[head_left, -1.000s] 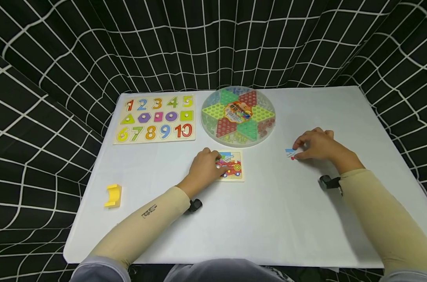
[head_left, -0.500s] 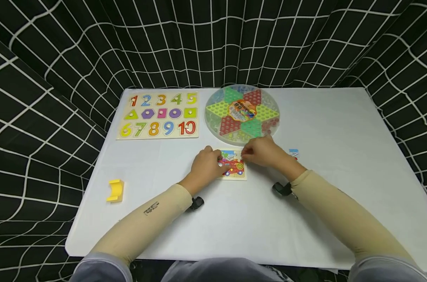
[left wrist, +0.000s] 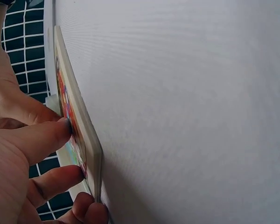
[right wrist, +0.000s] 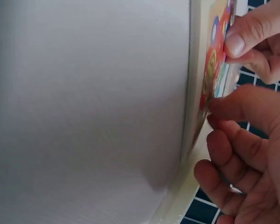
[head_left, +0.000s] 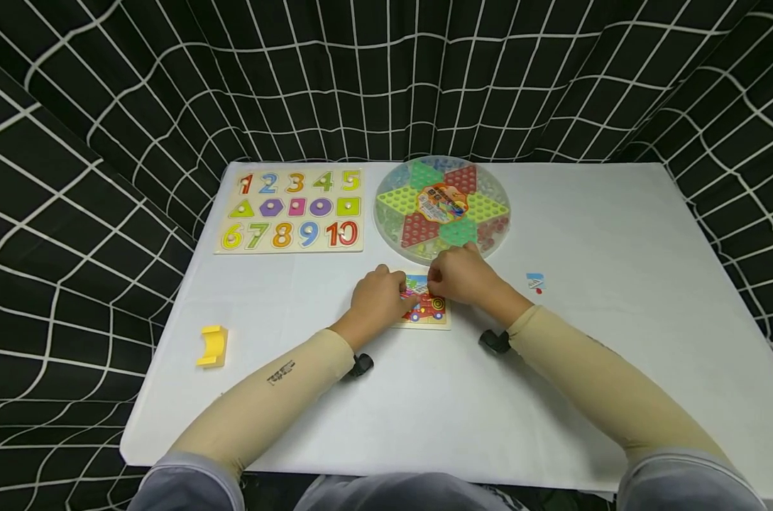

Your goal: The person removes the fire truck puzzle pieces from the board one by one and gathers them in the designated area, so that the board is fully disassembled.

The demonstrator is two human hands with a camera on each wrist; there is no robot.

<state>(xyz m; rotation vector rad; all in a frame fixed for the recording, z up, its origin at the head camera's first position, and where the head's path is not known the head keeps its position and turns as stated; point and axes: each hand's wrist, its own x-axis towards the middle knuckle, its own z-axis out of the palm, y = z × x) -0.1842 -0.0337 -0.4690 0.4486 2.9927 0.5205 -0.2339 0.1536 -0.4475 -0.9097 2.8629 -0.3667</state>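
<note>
A small wooden jigsaw puzzle (head_left: 432, 319) with a red vehicle picture lies flat at the middle of the white table. My left hand (head_left: 378, 298) holds its left side, the thumb on the picture and other fingertips at the far corner, as the left wrist view shows. Over the upper right corner, my right hand (head_left: 459, 277) has thumb and index finger pinched together on a puzzle piece (right wrist: 206, 108), mostly hidden by the fingers and right at the board's surface. A loose blue-and-white piece (head_left: 535, 282) with a red spot lies to the right.
A number-and-shape peg board (head_left: 290, 211) lies at the back left. Beside it is a round Chinese checkers set (head_left: 442, 209), just behind the hands. A yellow curved block (head_left: 213, 346) stands at the left. Black netted curtains (head_left: 335, 78) surround the table.
My right hand has moved left from beside the loose piece to the puzzle's upper right corner, then slightly further in. The left hand keeps its hold on the puzzle.
</note>
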